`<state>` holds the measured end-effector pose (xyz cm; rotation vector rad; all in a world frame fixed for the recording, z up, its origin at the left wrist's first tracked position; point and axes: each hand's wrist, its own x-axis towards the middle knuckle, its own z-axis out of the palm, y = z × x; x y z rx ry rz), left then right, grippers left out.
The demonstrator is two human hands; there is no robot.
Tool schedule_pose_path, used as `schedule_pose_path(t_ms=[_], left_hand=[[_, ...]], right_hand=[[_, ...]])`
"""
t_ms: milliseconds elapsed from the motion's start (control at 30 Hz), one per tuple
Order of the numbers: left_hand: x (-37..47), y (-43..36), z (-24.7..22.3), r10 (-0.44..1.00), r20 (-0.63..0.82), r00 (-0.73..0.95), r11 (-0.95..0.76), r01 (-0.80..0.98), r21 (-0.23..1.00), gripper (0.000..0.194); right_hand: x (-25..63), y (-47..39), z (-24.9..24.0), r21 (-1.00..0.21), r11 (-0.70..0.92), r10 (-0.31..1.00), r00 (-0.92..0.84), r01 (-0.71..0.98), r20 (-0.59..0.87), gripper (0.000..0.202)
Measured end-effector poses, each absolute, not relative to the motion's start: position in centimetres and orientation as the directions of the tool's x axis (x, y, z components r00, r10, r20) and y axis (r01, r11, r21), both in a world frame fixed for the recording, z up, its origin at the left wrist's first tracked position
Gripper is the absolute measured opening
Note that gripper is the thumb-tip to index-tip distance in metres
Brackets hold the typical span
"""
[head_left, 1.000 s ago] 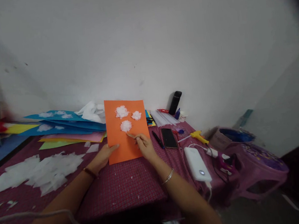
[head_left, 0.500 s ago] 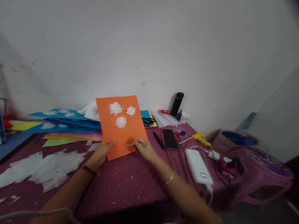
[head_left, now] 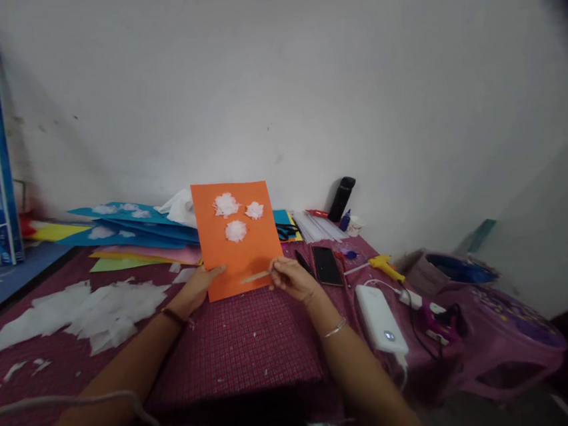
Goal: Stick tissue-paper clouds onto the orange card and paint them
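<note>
An orange sheet of paper (head_left: 229, 265) stands tilted up in front of me, with three white fluffy tissue clusters (head_left: 236, 231) on its upper half. My left hand (head_left: 201, 284) grips its lower left edge, thumb on the front and the other fingers hidden behind. At the lower right of the sheet, my right hand (head_left: 290, 278) pinches a thin pale tan stick (head_left: 256, 277). The stick points left across the lower part of the sheet; whether its tip touches the paper I cannot tell.
White tissue pieces (head_left: 85, 312) lie at the left, before blue sheets (head_left: 145, 234) with white clusters. On the right are a phone (head_left: 327, 266), a white power bank (head_left: 380, 317), a yellow glue gun (head_left: 386, 267) and a purple stool (head_left: 507, 339). Scissors (head_left: 287, 230) lie behind the orange sheet.
My right hand has moved slightly right relative to the sheet, and more of the stick shows. The whole view has shifted a little; my left hand keeps its hold.
</note>
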<state>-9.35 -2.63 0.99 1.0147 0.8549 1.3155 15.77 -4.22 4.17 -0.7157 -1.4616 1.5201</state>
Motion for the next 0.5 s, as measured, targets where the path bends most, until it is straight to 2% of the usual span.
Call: schedule_pose_path(t_ms=[200,300,400,500], left_hand=[[-9.5,-2.6,0.7,0.993,-0.017,0.117,0.052,-0.300,0.952,0.056],[-9.1,-2.8,0.6,0.995,-0.021,0.099,0.047,-0.260,0.964,0.057],[-8.4,-3.2,0.5,0.998,-0.023,0.061,0.035,-0.209,0.977,0.055],[-7.8,-3.4,0.3,1.000,-0.011,0.028,0.016,-0.155,0.988,0.056]], right_hand=[[16.8,-3.1,4.2,-0.945,0.119,0.941,-0.269,-0.306,0.206,0.035],[16.2,-3.2,4.3,-0.925,0.217,0.946,-0.165,-0.312,0.278,0.033],[14.7,-4.4,4.9,-0.883,0.408,0.903,-0.040,-0.234,0.428,0.028],[13.0,-6.0,5.6,-0.830,0.551,0.833,-0.004,-0.085,0.553,0.027]])
